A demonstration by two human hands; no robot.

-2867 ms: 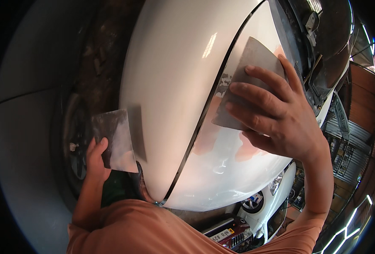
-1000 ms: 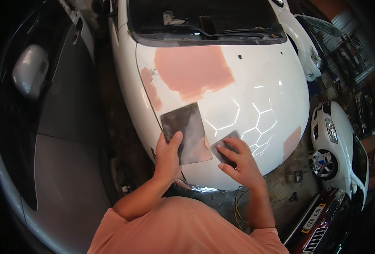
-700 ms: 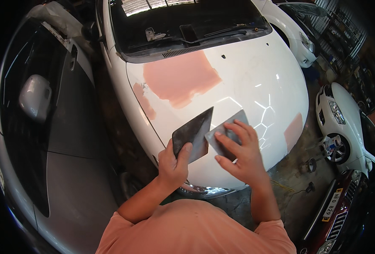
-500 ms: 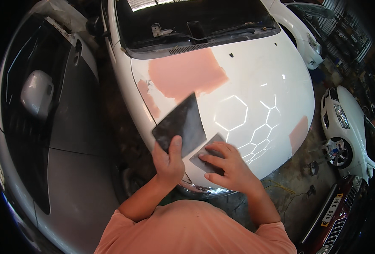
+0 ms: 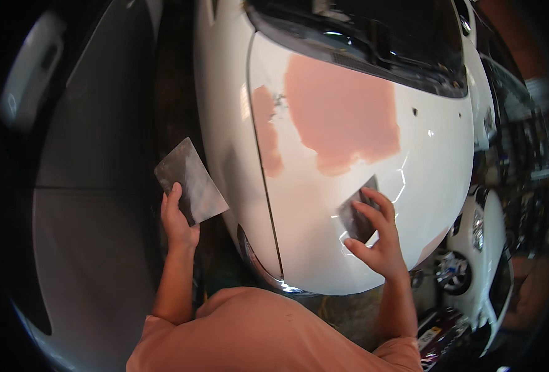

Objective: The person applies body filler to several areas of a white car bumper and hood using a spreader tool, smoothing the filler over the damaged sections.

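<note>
My left hand (image 5: 178, 220) grips a flat, smeared grey plate (image 5: 200, 186) by its lower left edge, thumb on top, over the dark gap beside the white car. My right hand (image 5: 380, 242) pinches a smaller, thin grey spreader (image 5: 361, 217) with fingers spread across it, over the lower part of the white hood (image 5: 324, 235); whether it touches the paint, I cannot tell. Above it on the hood lie a large pink filler patch (image 5: 342, 118) and a narrow one (image 5: 267, 130) beside some bare flecks near the panel seam.
A grey vehicle (image 5: 88, 248) stands close on my left, with its side mirror (image 5: 29, 74) at upper left. The windshield (image 5: 367, 31) is at the top. Another white car (image 5: 479, 248) and a dark red vehicle (image 5: 435, 335) stand on the right, near shelving or clutter in dim light.
The view has turned and shifted. My left hand has moved the plate leftward off the hood, apart from the spreader. My right hand has moved rightward and slightly up the hood with the spreader.
</note>
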